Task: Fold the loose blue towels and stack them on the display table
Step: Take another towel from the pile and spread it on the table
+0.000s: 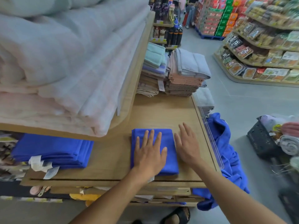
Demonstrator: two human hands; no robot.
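Note:
A folded blue towel (pixel 168 138) lies flat on the wooden display table (pixel 161 110). My left hand (pixel 149 153) presses flat on top of it, fingers spread. My right hand (pixel 187 143) rests open on the bare wood just right of the towel, its thumb side touching the towel's right edge. A stack of folded blue towels (pixel 51 149) sits at the table's left, partly under the upper shelf. Loose blue towels (pixel 226 152) hang in a heap over the table's right edge.
An upper shelf (pixel 129 88) with pale folded blankets overhangs the left. Stacks of grey, pink and beige towels (pixel 182 75) stand at the table's far end. A dark basket (pixel 262 143) of rolled towels sits on the floor at right. Snack shelves line the aisle beyond.

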